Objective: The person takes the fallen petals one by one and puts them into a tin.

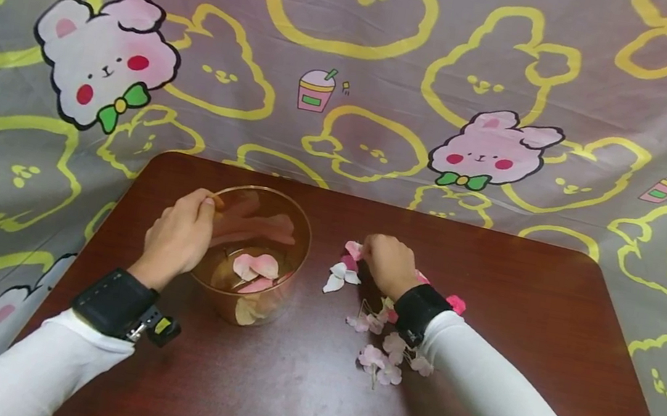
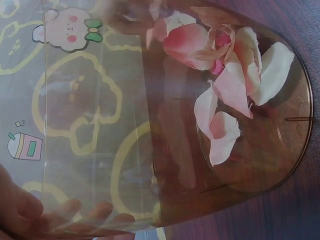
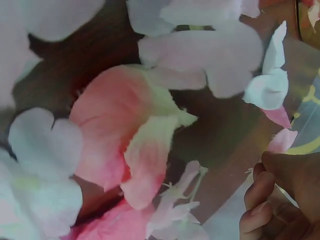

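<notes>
My left hand (image 1: pixel 179 230) grips the rim of a clear amber plastic container (image 1: pixel 295 249) on the left of the table. In the left wrist view its fingers (image 2: pixel 75 212) show through the container's wall. Pale pink and cream petals (image 2: pixel 225 132) lie inside the container. To its right, my right hand (image 1: pixel 389 265) pinches a pink petal (image 3: pixel 282 141) between thumb and fingers, low over the table. White petals (image 1: pixel 340 277) and a deep pink petal (image 1: pixel 349 262) lie beside that hand.
Pale pink blossoms (image 1: pixel 382 363) are scattered under and before the right wrist. A bright pink flower piece (image 1: pixel 456 303) lies behind the right wristband. The dark brown table (image 1: pixel 287 406) meets a cartoon-printed cloth (image 1: pixel 379 91) at its far edge.
</notes>
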Available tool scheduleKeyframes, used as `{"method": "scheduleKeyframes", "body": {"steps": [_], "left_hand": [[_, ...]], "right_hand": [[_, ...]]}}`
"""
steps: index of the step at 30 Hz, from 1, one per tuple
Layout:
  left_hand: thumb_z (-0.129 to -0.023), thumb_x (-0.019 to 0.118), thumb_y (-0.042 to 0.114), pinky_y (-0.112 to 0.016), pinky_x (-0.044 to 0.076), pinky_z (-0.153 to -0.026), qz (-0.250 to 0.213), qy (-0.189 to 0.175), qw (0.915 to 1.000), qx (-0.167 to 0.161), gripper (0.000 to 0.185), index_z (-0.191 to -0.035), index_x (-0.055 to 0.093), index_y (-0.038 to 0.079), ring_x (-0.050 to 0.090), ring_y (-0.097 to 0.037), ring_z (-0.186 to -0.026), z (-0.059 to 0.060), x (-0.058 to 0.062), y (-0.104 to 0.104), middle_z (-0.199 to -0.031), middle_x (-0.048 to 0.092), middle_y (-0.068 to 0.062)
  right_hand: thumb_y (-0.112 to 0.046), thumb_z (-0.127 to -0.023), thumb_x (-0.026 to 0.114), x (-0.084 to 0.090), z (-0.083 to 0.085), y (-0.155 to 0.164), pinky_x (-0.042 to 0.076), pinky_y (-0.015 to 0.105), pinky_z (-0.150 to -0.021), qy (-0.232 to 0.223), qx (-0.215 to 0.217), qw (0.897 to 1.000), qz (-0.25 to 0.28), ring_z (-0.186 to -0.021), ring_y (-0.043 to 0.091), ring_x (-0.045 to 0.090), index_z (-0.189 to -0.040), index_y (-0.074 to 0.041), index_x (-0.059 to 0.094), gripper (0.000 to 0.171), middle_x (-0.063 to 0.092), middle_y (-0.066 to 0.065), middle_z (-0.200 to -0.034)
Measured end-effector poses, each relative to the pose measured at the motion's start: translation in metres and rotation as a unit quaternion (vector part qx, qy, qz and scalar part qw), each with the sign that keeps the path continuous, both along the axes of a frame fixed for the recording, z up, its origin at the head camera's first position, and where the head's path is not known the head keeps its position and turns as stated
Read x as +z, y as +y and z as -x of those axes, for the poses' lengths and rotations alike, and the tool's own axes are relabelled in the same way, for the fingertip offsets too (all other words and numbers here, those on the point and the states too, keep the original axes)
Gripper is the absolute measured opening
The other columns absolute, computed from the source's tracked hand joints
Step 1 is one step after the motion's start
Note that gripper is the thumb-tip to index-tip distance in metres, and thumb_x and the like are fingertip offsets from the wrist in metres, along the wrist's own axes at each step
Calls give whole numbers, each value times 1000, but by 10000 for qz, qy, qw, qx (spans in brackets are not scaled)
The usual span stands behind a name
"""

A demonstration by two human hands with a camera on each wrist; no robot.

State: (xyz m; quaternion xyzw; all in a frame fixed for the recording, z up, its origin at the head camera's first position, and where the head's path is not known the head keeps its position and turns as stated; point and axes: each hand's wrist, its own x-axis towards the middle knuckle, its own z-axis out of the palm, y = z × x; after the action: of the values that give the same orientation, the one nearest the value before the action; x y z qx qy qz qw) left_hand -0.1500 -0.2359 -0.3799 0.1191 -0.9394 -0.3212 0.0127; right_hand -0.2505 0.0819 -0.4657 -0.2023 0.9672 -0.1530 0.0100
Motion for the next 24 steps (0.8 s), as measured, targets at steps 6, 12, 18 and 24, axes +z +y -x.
{"method": "scheduleKeyframes", "body": {"steps": [6, 12, 18, 24], "left_hand": [[-110, 21, 36, -64, 43, -85, 8, 60, 10000, -9, 49, -132, 58, 13, 60, -51, -119, 0, 0, 0, -133, 65, -18], [-110, 20, 36, -64, 43, -85, 9, 66, 10000, -8, 49, -131, 58, 14, 59, -51, -118, 0, -1, 1, -132, 65, -18], [-110, 20, 36, -65, 43, -87, 5, 41, 10000, 4, 49, -131, 58, 14, 59, -51, -119, 0, -1, 1, -134, 64, -18], [-110, 20, 36, -65, 43, -86, 34, 57, 10000, 11, 48, -131, 57, 13, 59, -51, -119, 0, 0, 1, -134, 63, -19]], "right_hand": [[-7, -92, 64, 10, -3, 2, 48, 41, -61, 88, 86, 9999, -12, -69, 17, 57, -79, -13, 67, 14, 59, -1, -74], [-7, -92, 64, 17, -3, 0, 43, 36, -59, 160, 116, 9998, 75, -69, 16, 53, -82, -11, 71, 13, 55, -3, -73], [-10, -92, 67, 27, -7, -6, 49, 41, -62, 229, 226, 9993, 163, -73, 16, 59, -87, -12, 75, 9, 64, -2, -77], [-12, -93, 67, 46, -15, -18, 52, 42, -65, 305, 443, 9982, 275, -75, 14, 62, -90, -16, 76, 10, 72, -2, -85]]}}
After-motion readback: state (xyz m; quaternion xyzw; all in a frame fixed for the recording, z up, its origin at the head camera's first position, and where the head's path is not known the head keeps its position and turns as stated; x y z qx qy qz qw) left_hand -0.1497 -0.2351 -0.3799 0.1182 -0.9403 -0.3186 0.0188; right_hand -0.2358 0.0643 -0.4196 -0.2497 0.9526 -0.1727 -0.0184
